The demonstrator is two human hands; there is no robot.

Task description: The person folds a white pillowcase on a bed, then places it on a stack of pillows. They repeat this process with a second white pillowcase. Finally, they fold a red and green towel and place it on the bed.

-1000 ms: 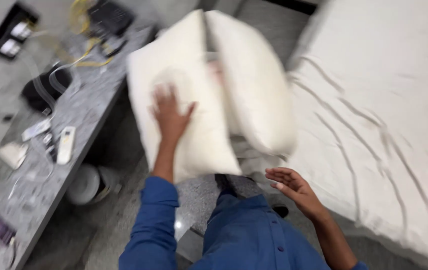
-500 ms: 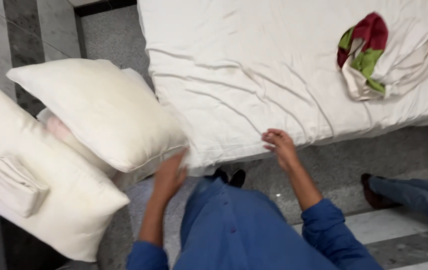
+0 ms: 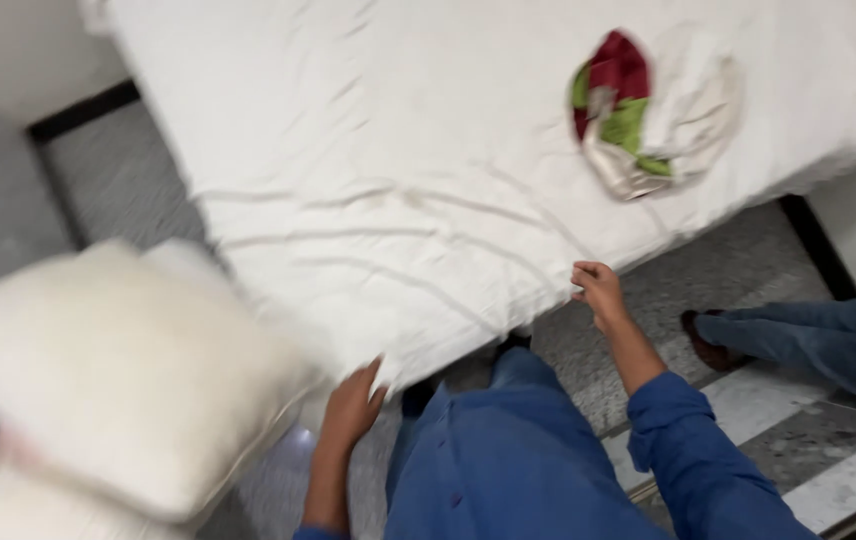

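A bed with a wrinkled white sheet (image 3: 398, 180) fills the upper middle. My left hand (image 3: 353, 405) touches the sheet's near corner, fingers loosely curled beside a white pillow (image 3: 118, 370). At the sheet's near edge, further right, my right hand (image 3: 598, 290) has its fingers curled in; whether it pinches the cloth is unclear. A crumpled bundle of red, green and cream cloth (image 3: 648, 110) lies on the bed at the far right. Blue sleeves and blue trousers cover my arms and legs.
The pillow sits on another white pillow (image 3: 8, 500) at the lower left. Another person's leg in blue jeans with a dark shoe (image 3: 808, 340) stands on the grey stone floor (image 3: 118, 180) at the right. A white wall rises at the top left.
The view has swung from a cluttered counter and the pillows towards the bed. My left hand has left the pillows and now rests at the sheet's corner; the right hand reached the sheet's edge.
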